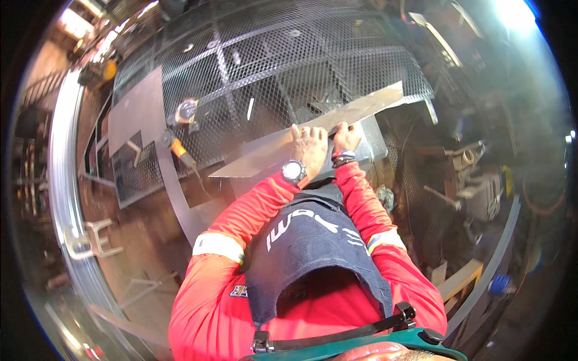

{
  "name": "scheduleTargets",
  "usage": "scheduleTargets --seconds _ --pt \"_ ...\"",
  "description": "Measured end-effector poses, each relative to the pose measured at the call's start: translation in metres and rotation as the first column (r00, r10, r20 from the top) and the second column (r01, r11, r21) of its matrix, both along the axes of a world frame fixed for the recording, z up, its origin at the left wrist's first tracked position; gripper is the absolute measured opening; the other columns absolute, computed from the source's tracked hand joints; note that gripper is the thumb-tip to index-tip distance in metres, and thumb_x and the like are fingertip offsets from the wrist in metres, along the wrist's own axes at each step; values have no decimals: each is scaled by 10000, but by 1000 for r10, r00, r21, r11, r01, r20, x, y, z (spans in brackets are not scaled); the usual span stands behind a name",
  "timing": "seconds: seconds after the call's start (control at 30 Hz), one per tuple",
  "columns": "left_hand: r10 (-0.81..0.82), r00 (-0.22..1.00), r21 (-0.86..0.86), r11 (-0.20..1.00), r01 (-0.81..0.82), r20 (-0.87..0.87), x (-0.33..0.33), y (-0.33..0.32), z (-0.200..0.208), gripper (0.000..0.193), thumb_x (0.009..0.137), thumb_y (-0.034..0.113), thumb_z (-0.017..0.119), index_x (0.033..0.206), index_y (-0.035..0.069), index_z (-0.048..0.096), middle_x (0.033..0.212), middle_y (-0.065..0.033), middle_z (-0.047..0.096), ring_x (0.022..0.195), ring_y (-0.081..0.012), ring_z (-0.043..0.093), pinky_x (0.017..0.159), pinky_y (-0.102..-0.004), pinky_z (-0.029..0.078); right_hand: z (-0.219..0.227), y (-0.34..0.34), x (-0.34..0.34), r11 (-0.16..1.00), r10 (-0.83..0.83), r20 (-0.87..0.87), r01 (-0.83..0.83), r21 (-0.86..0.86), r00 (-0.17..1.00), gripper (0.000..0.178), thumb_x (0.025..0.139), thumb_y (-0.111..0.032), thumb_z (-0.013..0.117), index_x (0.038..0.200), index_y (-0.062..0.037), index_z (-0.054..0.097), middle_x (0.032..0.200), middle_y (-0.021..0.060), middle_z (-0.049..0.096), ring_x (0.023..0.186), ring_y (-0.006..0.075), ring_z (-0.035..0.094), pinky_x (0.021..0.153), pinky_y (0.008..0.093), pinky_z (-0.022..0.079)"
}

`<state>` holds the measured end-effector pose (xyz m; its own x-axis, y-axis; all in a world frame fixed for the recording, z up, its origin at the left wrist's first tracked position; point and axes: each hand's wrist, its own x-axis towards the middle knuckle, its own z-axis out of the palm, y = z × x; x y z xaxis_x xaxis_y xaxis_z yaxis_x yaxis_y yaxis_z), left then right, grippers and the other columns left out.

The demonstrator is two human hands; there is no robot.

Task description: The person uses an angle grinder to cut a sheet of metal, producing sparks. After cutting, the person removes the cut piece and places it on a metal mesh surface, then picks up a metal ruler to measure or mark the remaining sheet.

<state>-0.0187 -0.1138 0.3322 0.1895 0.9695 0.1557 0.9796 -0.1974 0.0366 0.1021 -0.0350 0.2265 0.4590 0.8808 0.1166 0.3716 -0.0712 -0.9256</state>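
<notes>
A long, tapering piece of sheet metal (368,104) slants across the near edge of an expanded-mesh bench (253,96). My left hand (310,148), with a watch at its wrist, curls its fingers over the middle of the sheet. Close to its right, my right hand (347,138) is closed on the sheet's near edge, bracelets round the wrist. Below the sheet, a grey folded metal piece (374,139) shows beside my right hand. My thumbs are mostly hidden. A dark apron-like bib (313,234) hangs between my red sleeves.
On the bench's left lie a yellow angle grinder (179,148), a tape measure (186,111) and a flat metal sheet (139,105). Farther left, a clamp (93,239) sits by long shiny metal lengths (65,150). Metal and wood scraps (478,186) clutter the right side.
</notes>
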Motion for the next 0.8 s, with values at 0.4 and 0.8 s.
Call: scheduleTargets --seconds 0.4,0.8 --pt "633 478 -48 631 -774 608 -66 -110 29 316 982 178 621 1239 -5 627 1146 -206 695 1062 -378 669 925 -443 515 245 261 -44 579 639 485 -788 207 597 294 891 -262 600 973 18 642 869 292 671 868 508 648 758 512 542" --pt "794 261 -398 523 -753 549 -8 -139 -41 269 941 121 622 1180 1 656 1050 -185 705 984 -366 676 873 -447 528 142 245 -144 135 601 787 -952 -274 -142 235 903 -111 581 1134 -73 610 804 186 695 756 389 693 671 483 554"
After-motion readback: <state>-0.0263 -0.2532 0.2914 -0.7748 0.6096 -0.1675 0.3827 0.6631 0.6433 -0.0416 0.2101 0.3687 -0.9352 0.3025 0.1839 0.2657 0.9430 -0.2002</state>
